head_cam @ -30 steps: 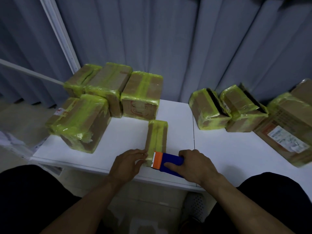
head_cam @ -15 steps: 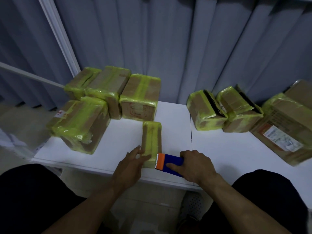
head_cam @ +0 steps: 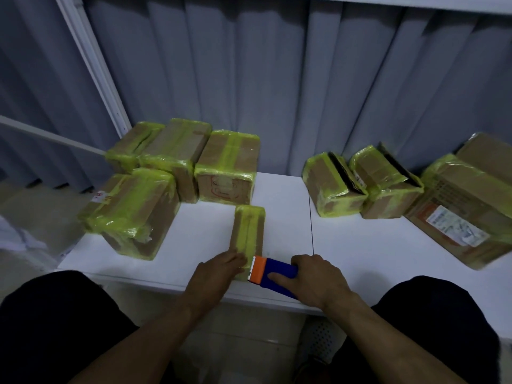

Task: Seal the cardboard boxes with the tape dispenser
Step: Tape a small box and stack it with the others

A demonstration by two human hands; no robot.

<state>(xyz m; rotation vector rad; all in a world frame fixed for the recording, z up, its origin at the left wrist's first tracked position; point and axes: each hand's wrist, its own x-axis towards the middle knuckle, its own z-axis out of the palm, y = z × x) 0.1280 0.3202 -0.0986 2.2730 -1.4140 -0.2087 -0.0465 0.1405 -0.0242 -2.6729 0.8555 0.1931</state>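
The white table [head_cam: 388,245] carries everything; places here are told from the narrow box [head_cam: 247,231] at its near edge. Well to the right of the narrow box sits the biggest carton [head_cam: 471,206], brown, with a printed label and yellow-green tape. Beyond it and to the left, a cluster of taped boxes [head_cam: 138,212] is bunched together. Beyond it to the right, two smaller taped boxes [head_cam: 332,187] stand side by side.

The narrow box is brown cardboard with yellow-green tape strips along its top. Its long axis runs straight away from the person. The left hand [head_cam: 213,275] lies on its near end, fingers straight and together. Just right of it, the right hand [head_cam: 318,281] wraps the tape dispenser [head_cam: 273,273], forefinger stretched along the side. The dispenser has a blue body and an orange head. It lies crosswise and touches the box's near right corner, head pointing left at the box.
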